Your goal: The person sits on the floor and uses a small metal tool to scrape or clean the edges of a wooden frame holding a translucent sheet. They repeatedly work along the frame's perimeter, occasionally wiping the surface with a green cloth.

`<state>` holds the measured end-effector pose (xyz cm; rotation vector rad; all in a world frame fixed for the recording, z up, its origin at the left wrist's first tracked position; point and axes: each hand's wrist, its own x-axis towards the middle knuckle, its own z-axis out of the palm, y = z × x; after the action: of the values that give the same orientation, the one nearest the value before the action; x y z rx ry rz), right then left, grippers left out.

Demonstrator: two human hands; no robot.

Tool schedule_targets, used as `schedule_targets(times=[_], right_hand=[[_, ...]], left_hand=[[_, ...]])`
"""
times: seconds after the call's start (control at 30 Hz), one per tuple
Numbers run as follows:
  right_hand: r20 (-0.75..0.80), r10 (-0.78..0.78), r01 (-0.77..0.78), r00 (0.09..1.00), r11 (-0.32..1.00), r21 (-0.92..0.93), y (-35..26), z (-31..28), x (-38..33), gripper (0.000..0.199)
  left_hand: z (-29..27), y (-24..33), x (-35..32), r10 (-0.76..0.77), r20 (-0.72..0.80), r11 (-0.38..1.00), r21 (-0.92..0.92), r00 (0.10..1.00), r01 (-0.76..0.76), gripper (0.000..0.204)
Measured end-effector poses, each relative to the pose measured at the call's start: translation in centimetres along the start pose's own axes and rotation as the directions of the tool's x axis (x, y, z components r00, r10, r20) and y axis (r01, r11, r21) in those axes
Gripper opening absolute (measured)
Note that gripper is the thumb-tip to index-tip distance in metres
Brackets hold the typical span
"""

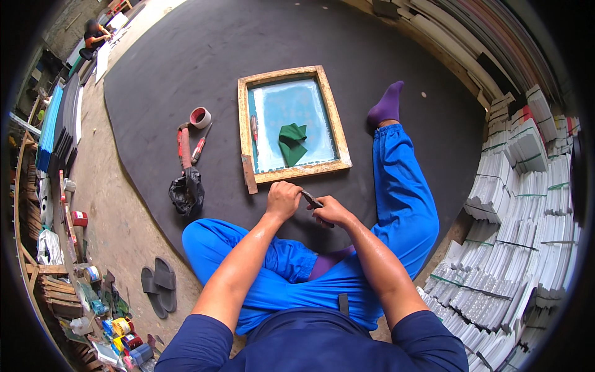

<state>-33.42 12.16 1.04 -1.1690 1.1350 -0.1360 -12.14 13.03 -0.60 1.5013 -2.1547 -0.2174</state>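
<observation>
Seen from the head camera looking down, a person is seated on a large dark round mat [204, 56] spread over a concrete floor, legs in blue trousers folded and one foot in a purple sock [387, 105] stretched out to the right. The mat's curved edge runs down the left side, and bare dark mat is left open above and to the left of the frame. On the right, room is closed in by tall stacks of white sheets [527, 204] bound in bundles; on the left, shelves and paint tins are crowded along the floor's edge. A wooden screen-printing frame [338, 133] with a pale blue mesh is laid flat just ahead of the hands, with a folded green cloth [292, 142] and a red-handled tool resting on the mesh. The left hand [283, 199] is closed in a fist just below the frame's near edge, and the right hand [331, 212] is closed beside it; a small dark tool [311, 199], thin and short, is gripped between both. To the left, a roll of tape [200, 117], a red-handled squeegee [185, 146] and a crumpled black bag [186, 192] are laid on the mat, and a pair of dark sandals [159, 286] on the floor.
</observation>
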Motion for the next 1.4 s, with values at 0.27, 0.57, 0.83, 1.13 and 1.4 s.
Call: schedule_targets(times=[0.27, 0.57, 0.83, 1.13, 1.4], right_hand=[[0.057, 0.107, -0.111, 0.993, 0.992, 0.062, 1.1, 0.5, 0.4, 0.029], [-0.517, 0.082, -0.105, 0.852, 0.994, -0.017, 2.4, -5.6, 1.3, 0.017], [-0.56, 0.124, -0.251, 0.819, 0.956, -0.154, 0.2, -6.9, 1.6, 0.017], [-0.61, 0.084, -0.282, 0.788, 0.929, -0.238, 0.3, -6.6, 3.0, 0.02], [-0.659, 0.092, -0.292, 0.747, 0.935, -0.201, 1.5, -6.5, 3.3, 0.023]], left_hand=[[-0.7, -0.9, -2.5, -0.314, 0.272, 0.949, 0.115, 0.91, 0.293, 0.022], [-4.7, 0.5, -1.8, -0.512, 0.541, 0.859, 0.309, 0.667, 0.408, 0.04], [-2.6, -0.1, -0.5, -0.24, 0.114, 0.956, 0.201, 0.964, 0.214, 0.036], [-1.8, -0.9, 1.1, -0.202, 0.091, 0.957, 0.23, 0.975, 0.177, 0.036], [-1.6, -0.8, 0.9, -0.198, 0.078, 0.966, 0.185, 0.977, 0.181, 0.035]])
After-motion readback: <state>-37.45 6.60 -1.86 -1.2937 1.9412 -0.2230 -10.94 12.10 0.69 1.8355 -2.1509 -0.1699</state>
